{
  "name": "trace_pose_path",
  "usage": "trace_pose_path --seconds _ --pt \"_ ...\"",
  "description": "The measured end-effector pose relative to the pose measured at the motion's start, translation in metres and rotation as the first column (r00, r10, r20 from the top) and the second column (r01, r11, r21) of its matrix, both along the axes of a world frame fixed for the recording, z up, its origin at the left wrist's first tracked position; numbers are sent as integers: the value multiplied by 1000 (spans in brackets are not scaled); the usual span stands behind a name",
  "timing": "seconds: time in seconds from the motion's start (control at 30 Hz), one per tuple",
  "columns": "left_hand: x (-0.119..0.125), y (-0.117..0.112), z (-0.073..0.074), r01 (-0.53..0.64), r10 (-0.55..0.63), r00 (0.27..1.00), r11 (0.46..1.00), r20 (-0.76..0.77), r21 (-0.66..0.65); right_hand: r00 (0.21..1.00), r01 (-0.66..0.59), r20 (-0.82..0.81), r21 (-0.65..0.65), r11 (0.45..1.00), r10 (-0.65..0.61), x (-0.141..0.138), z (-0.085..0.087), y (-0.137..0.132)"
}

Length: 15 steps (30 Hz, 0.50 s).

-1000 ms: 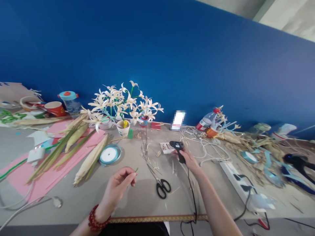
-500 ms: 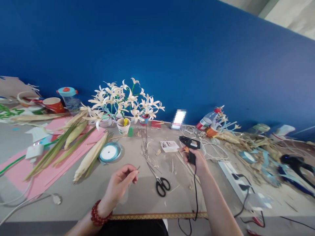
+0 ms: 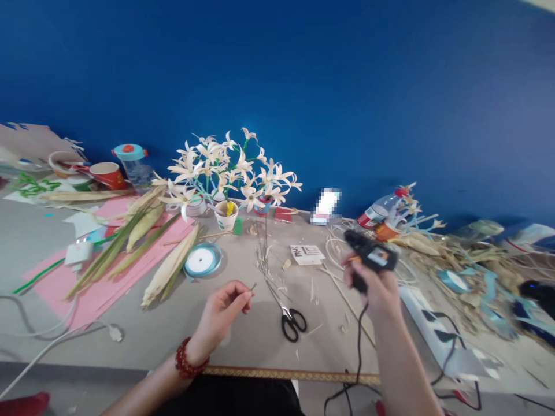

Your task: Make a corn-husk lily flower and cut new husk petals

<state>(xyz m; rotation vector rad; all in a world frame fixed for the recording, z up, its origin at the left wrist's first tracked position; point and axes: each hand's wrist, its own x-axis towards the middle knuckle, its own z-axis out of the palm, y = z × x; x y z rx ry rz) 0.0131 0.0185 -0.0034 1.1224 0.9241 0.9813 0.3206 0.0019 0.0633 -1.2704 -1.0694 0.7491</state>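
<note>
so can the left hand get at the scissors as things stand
Probably yes: the scissors lie on open table beside the left hand, nothing between, though its fingers pinch a thin stem.

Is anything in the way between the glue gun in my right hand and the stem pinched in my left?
Nothing visible. The glue gun in the right hand and the stem in the left hand are both held up; the scissors lie flat on the table below the gap.
</note>
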Motion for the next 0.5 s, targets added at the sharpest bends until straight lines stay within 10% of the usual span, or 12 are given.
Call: trace_pose_path --seconds 0.2,0.5 --pt "6 4 2 -3 8 998 998 67 -69 942 -229 196 -217 949 272 -73 -55 -44" --pt "8 2 8 23 -3 991 989 134 -145 777 -263 537 -197 945 328 -100 -48 -48"
